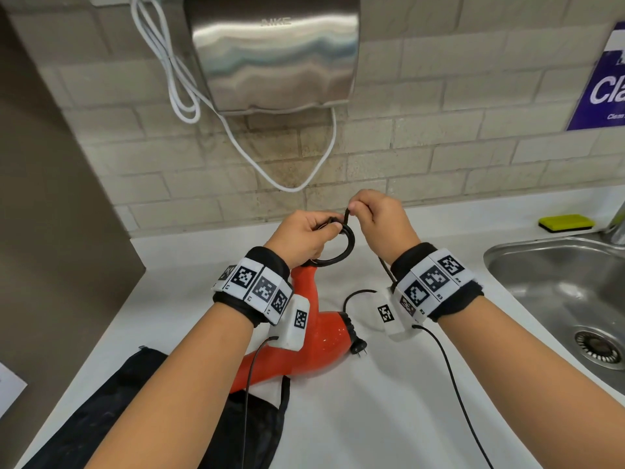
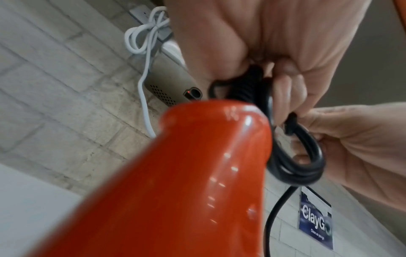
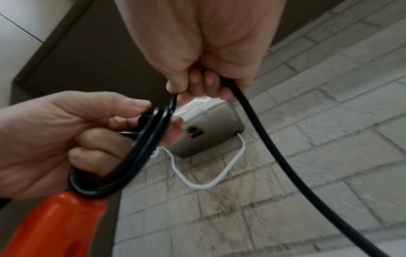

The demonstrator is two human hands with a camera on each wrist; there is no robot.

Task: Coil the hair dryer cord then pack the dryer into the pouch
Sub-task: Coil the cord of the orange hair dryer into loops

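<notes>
A red hair dryer (image 1: 314, 319) lies on the white counter (image 1: 372, 418), its handle (image 2: 197, 173) pointing up toward my left hand (image 1: 324, 228). That hand grips a small coil of the black cord (image 1: 348, 245) just above the handle end. My right hand (image 1: 355, 208) pinches the cord right beside the coil, and the loose length (image 3: 274, 147) runs down from it. The cord's plug (image 1: 358, 346) lies by the dryer's rear. A black pouch (image 1: 142, 401) lies on the counter at the near left, partly under my left forearm.
A steel sink (image 1: 558, 299) is set in the counter at the right, with a yellow sponge (image 1: 566, 223) behind it. On the brick wall hang a steel hand dryer (image 1: 274, 52) with a white cable (image 1: 176, 79) and a blue sign (image 1: 605, 86).
</notes>
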